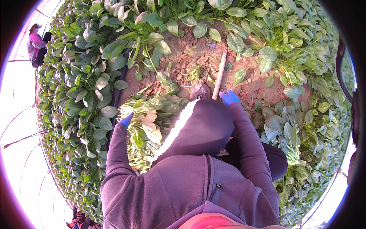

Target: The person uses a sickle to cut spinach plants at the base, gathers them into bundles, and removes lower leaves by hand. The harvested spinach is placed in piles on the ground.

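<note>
My left hand (126,120), in a blue glove, is at the edge of a pile of cut spinach (147,117) left of my bent knee. Its fingers are partly hidden, so its grip is unclear. My right hand (229,98), also in a blue glove, is just right of the knee. Close beside its fingertips lies the wooden handle (220,74) of a sickle. The sickle's blade (216,47) rests on bare, cracked soil at the handle's far end, pointing left. Whether the fingers touch the handle is not plain.
Standing spinach plants (268,54) border the soil ahead and right. A dark hose or pipe (116,96) runs along the left bed. More cut spinach (291,146) lies at my right. My shoe (200,91) is on the soil. Another person (37,45) is at far left.
</note>
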Action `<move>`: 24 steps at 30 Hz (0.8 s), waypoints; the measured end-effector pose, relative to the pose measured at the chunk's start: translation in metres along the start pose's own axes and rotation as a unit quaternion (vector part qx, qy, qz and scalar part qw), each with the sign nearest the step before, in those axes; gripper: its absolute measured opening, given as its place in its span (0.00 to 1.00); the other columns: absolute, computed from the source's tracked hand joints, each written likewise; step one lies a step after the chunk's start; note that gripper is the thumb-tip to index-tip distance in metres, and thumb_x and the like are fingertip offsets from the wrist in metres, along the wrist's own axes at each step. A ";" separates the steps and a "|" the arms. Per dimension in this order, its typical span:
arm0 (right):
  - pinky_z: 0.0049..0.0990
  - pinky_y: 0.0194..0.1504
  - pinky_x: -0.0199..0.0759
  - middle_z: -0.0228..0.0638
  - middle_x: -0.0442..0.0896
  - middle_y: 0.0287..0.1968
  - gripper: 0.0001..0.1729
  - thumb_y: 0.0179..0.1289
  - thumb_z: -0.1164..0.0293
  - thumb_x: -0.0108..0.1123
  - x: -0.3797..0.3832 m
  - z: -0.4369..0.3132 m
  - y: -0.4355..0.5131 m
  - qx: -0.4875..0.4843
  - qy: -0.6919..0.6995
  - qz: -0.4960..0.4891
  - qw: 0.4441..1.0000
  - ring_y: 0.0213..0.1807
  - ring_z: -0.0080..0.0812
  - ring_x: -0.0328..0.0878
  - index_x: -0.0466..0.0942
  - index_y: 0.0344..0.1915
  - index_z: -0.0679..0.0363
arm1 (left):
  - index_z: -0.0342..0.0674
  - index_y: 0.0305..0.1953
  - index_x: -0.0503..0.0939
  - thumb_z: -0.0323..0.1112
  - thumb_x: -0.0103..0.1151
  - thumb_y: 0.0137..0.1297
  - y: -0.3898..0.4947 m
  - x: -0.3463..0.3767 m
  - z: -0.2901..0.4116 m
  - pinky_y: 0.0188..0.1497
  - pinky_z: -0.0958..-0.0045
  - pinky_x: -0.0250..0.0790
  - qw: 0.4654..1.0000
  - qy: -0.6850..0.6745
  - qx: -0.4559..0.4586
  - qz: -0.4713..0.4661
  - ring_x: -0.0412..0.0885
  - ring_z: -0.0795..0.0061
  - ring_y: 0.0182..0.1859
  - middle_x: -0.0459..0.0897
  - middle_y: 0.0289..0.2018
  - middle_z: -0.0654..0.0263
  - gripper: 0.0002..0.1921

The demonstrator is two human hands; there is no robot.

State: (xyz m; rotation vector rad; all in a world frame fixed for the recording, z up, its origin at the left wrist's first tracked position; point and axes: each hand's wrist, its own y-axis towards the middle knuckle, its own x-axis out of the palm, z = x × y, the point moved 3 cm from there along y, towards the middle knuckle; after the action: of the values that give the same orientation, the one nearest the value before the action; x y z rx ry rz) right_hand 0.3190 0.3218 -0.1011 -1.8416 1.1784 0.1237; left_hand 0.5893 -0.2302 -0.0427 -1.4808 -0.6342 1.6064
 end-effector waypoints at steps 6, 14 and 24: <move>0.42 0.49 0.73 0.57 0.82 0.44 0.34 0.59 0.47 0.64 0.019 -0.018 0.008 0.020 0.027 0.102 0.994 0.49 0.53 0.80 0.75 0.45 0.70 | 0.28 0.52 0.78 0.67 0.54 0.62 -0.046 0.006 0.113 0.56 0.63 0.70 0.937 0.276 0.185 0.106 0.81 0.54 0.52 0.83 0.46 0.45 0.39; 0.38 0.39 0.76 0.48 0.82 0.30 0.23 0.56 0.60 0.70 0.018 -0.045 0.013 0.062 -0.024 0.046 0.997 0.32 0.43 0.84 0.72 0.39 0.66 | 0.32 0.62 0.69 0.42 0.64 0.63 -0.037 0.148 0.290 0.64 0.64 0.65 0.886 0.129 0.445 0.006 0.75 0.59 0.61 0.77 0.57 0.49 0.30; 0.24 0.19 0.61 0.34 0.79 0.30 0.19 0.65 0.70 0.56 0.001 -0.015 0.020 0.101 0.622 -0.172 0.757 0.19 0.21 0.67 0.71 0.55 0.63 | 0.33 0.63 0.65 0.39 0.63 0.58 0.090 0.128 0.427 0.69 0.59 0.60 0.769 0.174 0.568 0.233 0.67 0.47 0.65 0.68 0.62 0.45 0.33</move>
State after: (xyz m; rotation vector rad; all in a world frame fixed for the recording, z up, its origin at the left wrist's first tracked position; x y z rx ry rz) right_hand 0.2989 0.3075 -0.1051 -1.8366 1.5173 -1.6061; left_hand 0.1604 -0.0969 -0.1121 -0.9136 0.8994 1.4936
